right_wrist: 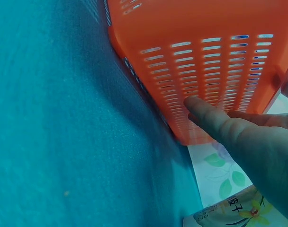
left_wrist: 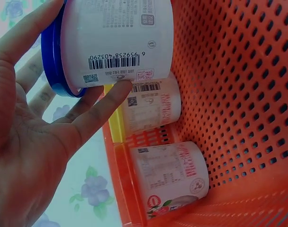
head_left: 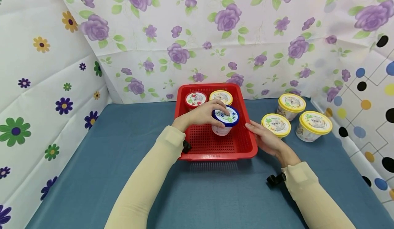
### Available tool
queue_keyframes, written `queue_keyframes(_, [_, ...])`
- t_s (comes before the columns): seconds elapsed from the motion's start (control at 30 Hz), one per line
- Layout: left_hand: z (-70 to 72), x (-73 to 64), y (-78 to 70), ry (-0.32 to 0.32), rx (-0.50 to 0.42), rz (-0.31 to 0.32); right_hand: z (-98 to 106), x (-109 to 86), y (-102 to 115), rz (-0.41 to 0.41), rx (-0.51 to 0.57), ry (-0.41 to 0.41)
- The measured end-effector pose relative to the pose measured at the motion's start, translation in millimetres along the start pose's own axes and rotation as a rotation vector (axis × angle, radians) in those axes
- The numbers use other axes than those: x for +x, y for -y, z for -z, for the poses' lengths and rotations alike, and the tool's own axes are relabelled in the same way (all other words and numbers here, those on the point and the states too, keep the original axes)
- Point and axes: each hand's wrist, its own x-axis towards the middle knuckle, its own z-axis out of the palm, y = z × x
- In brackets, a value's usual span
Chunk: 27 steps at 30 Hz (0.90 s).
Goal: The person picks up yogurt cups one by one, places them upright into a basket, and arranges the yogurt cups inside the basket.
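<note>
My left hand grips a white tub with a blue lid, its thumb and fingers spread around the lid. The tub is upright over the red plastic basket, and the left wrist view shows its printed side with a barcode. At the back of the basket stand a red-lidded tub and a yellow-lidded tub. My right hand holds the basket's right side, thumb at the rim and fingers against the slotted outer wall.
Three yellow-lidded tubs, one at the back, one nearer the basket and one at the right, stand on the blue tablecloth. A flowered sheet hangs behind; patterned sheets line both sides.
</note>
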Motion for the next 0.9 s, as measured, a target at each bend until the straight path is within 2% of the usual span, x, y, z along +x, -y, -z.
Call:
queue_keyframes(0.3, [-2.1, 1.3, -0.5, 0.019, 0.002, 0.008, 1, 0.4, 1, 0.004, 0.003, 0.000])
queue_keyframes(0.6, [-4.3, 3.9, 2.0, 0.080, 0.046, 0.010, 2, 0.9, 0, 0.009, -0.005, 0.024])
queue_keyframes(0.9, [-2.6, 3.8, 10.1, 0.091, 0.004, 0.081, 2, 1.5, 0, 0.011, 0.001, 0.025])
